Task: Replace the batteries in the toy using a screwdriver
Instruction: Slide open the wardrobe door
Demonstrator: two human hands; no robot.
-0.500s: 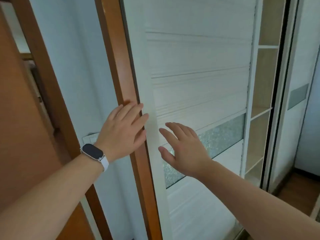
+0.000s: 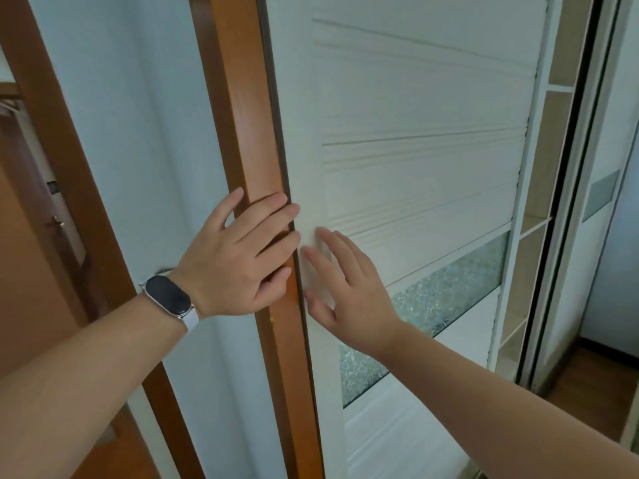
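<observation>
Two hands are in view, both with fingers straight and nothing in their grasp. The left hand [image 2: 238, 257], with a dark oval band on a white strap [image 2: 168, 294] at the wrist, lies flat across the orange-brown wooden frame post [image 2: 242, 115], its fingertips reaching the seam with the white grooved sliding door [image 2: 415, 184]. The right hand [image 2: 349, 295] is pressed flat on the door's left edge strip, just beside those fingertips.

The toy, the screwdriver and the batteries are not in view. The task proper appears not yet begun.

Risks noted:
- The left fingertips sit on the seam. Any travel of the door towards the post could nip them.
- A flat palm has little purchase on the smooth panel. If it slips, the right hand would slide down towards the frosted textured glass strip [image 2: 449, 292] just below it.
- A hard shove to the right could send the door into its stop by the pale open shelving [image 2: 539, 202] at the far right.

Change since the earlier frame: the right hand, then raised and apart from the left, now lies at the door's left edge, close to the left hand. The left hand remains on the post.
</observation>
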